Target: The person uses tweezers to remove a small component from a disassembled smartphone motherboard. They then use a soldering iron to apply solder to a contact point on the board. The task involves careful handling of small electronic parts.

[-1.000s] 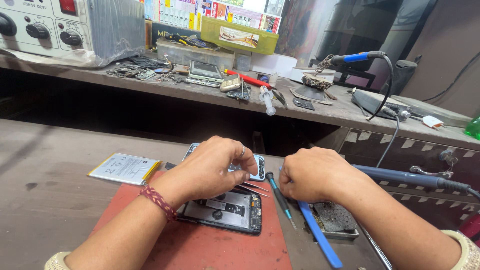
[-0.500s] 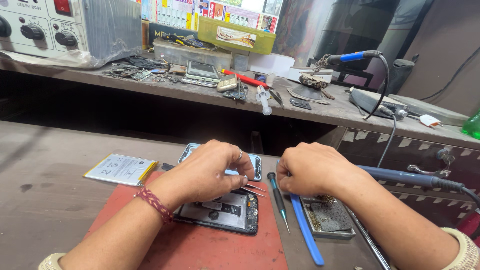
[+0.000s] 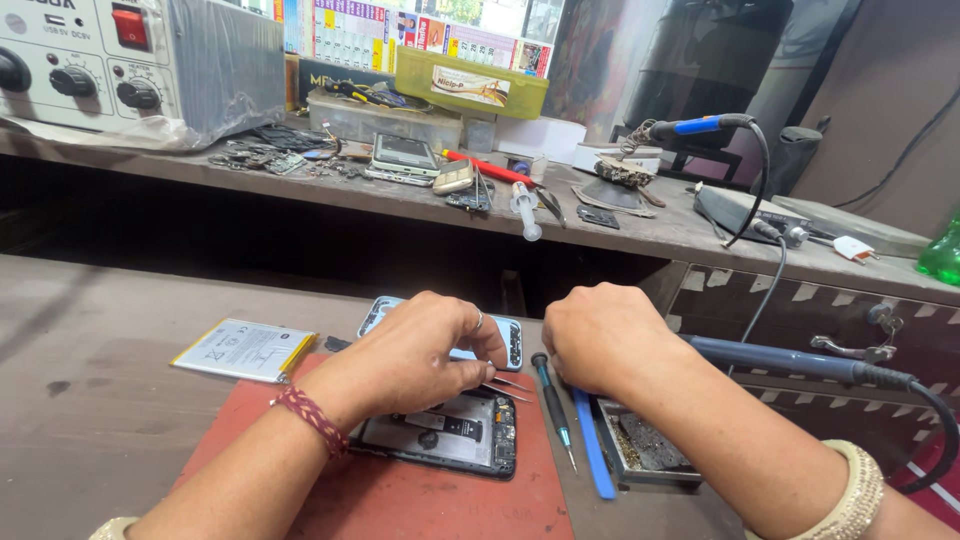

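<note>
Working over the opened phone [image 3: 450, 435], I keep both hands low above the red mat [image 3: 440, 505] on the counter [image 3: 90, 420]. My left hand [image 3: 420, 355] pinches a pair of tweezers [image 3: 510, 388] between thumb and fingers, the tips pointing right, just above the phone's upper right corner. My right hand [image 3: 600, 335] is curled loosely just beside them; whether it grips anything I cannot tell, since its fingers are hidden from view. The phone lies flat on the mat, back cover off, and my left wrist covers its left part. Behind my left hand lies a second phone shell [image 3: 505, 335], mostly hidden by my fingers. A flat battery [image 3: 245, 350] lies to the left, just off the mat. A small screwdriver [image 3: 553, 405] and a blue pry tool [image 3: 592, 450] lie side by side between the phone and a small metal tray [image 3: 640, 455] under my right forearm. A hot-air handle [image 3: 780, 357] with its cable rests to the right. On the raised shelf [image 3: 650, 230] beyond stand a power supply [image 3: 130, 65], loose phones [image 3: 405, 155], a syringe [image 3: 525, 208] and a soldering iron [image 3: 695, 127].
</note>
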